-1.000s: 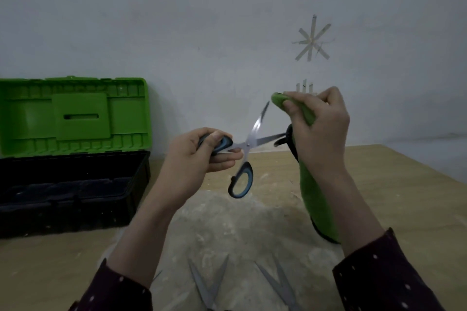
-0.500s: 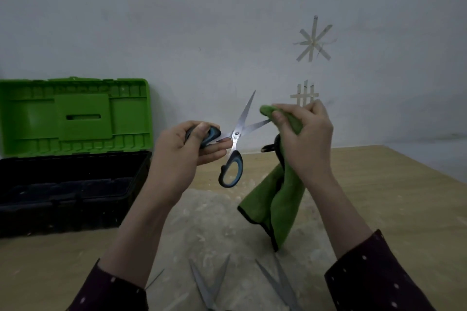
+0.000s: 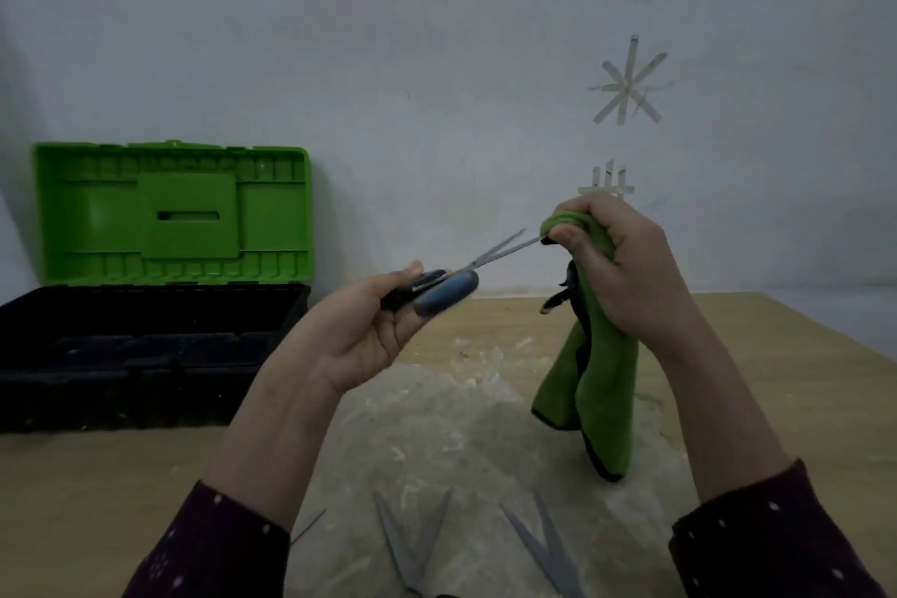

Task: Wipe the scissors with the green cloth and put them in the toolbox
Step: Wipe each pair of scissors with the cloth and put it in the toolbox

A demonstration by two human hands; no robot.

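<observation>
My left hand (image 3: 373, 335) grips the blue and black handles of the scissors (image 3: 485, 260), held above the table with the slightly parted blades pointing up and right. My right hand (image 3: 626, 267) holds the green cloth (image 3: 602, 393) bunched over the tip of one blade; the rest of the cloth hangs down to the tabletop. The toolbox (image 3: 145, 345) stands open at the left, with a black base and an upright green lid (image 3: 174, 214).
Two more pairs of open scissors lie at the near edge, one pair (image 3: 412, 534) in the middle and the other pair (image 3: 543, 544) to its right. A thin blade tip (image 3: 308, 524) shows by my left sleeve. The wooden table (image 3: 776, 379) has a pale dusty patch in the middle.
The scissors' blades have closed most of the way and turned flatter, handles now together in my left hand. My right hand with the cloth slid out to the blade tip.
</observation>
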